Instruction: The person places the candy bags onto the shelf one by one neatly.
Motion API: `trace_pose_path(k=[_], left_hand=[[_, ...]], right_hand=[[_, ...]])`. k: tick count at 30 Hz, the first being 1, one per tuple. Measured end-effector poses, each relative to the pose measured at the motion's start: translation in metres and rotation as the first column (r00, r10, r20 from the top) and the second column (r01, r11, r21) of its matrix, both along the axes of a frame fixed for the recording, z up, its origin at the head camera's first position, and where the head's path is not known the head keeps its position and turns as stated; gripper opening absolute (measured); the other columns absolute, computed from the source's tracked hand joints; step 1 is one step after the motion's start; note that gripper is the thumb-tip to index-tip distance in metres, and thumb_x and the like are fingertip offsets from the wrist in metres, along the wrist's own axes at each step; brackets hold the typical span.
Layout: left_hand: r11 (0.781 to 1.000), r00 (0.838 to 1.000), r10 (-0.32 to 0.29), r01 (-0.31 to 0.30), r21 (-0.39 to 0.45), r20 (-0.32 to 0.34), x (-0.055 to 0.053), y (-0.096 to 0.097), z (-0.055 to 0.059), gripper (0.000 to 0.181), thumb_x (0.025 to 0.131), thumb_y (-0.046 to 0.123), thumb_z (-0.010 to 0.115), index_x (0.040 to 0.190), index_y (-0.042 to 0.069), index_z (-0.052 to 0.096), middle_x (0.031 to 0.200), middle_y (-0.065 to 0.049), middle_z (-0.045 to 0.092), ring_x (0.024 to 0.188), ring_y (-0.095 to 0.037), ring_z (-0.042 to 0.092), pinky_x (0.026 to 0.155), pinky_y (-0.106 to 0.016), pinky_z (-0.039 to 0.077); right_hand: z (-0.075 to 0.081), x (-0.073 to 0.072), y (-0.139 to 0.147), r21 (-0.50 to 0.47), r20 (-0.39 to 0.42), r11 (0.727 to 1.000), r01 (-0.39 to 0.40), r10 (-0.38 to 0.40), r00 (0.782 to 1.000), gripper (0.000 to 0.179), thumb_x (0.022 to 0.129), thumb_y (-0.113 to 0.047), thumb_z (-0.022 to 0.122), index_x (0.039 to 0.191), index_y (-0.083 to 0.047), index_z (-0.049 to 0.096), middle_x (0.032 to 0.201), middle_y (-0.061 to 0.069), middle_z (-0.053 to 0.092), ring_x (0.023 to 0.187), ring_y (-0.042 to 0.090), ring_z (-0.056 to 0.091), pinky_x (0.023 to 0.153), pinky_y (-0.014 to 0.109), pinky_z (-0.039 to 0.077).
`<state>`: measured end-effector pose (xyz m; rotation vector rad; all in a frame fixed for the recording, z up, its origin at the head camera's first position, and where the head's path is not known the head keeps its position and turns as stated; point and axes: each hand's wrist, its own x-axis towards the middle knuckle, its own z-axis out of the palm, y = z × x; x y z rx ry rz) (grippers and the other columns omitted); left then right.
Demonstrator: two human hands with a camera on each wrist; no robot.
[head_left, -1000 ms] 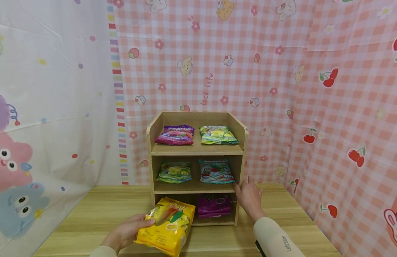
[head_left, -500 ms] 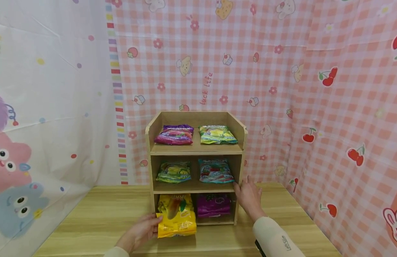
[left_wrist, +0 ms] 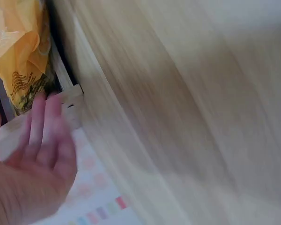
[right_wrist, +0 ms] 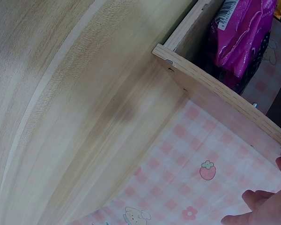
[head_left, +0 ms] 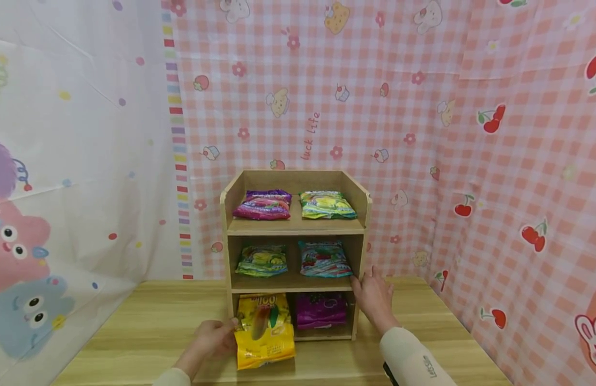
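A yellow snack bag (head_left: 264,335) with a mango picture leans in the bottom left compartment of a small wooden shelf (head_left: 298,290), its lower end sticking out past the front edge. My left hand (head_left: 212,343) is beside the bag's left edge, fingertips close to the shelf's left side panel. In the left wrist view, that left hand (left_wrist: 42,164) has loosely bent fingers apart from the bag (left_wrist: 23,47). My right hand (head_left: 375,297) rests against the shelf's right side with fingers extended; in the right wrist view the hand (right_wrist: 267,206) shows only in part.
A purple bag (head_left: 321,311) lies in the bottom right compartment. The middle level holds a green bag (head_left: 262,261) and a teal bag (head_left: 324,259). On top are a pink-purple bag (head_left: 263,205) and a yellow-green bag (head_left: 328,205). Patterned cloth (head_left: 307,80) hangs behind the wooden table (head_left: 134,332).
The yellow bag went from my left hand's grip in front of the shelf into the bottom left compartment. My left hand then let go of it. The right hand stayed put.
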<state>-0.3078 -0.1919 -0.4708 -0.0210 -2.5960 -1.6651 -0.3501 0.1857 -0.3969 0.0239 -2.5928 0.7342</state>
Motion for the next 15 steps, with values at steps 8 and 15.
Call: trace_pose_path(k=[8, 15], left_hand=[[0.887, 0.937, -0.005, -0.157, -0.433, -0.349, 0.003, 0.015, 0.012, 0.027, 0.095, 0.035, 0.067, 0.078, 0.014, 0.064, 0.064, 0.005, 0.054, 0.056, -0.011, 0.046, 0.053, -0.030, 0.041], [0.699, 0.849, -0.328, -0.076, -0.711, -0.414, 0.005, 0.030, 0.005, 0.047, 0.084, 0.054, 0.071, 0.102, 0.011, 0.073, 0.097, -0.004, 0.066, 0.089, -0.024, 0.063, 0.081, -0.047, 0.053]], right_hand=[[-0.001, 0.000, 0.000, -0.001, 0.000, 1.000, 0.004, -0.004, 1.000, 0.052, 0.102, -0.032, 0.050, 0.129, 0.012, 0.057, 0.151, 0.034, 0.031, 0.134, 0.053, 0.036, 0.105, 0.076, 0.013], [-0.002, -0.001, 0.000, 0.006, -0.006, 1.000, 0.007, -0.007, 1.000, 0.053, 0.102, -0.032, 0.050, 0.132, 0.012, 0.055, 0.150, 0.034, 0.031, 0.134, 0.052, 0.036, 0.105, 0.076, 0.014]])
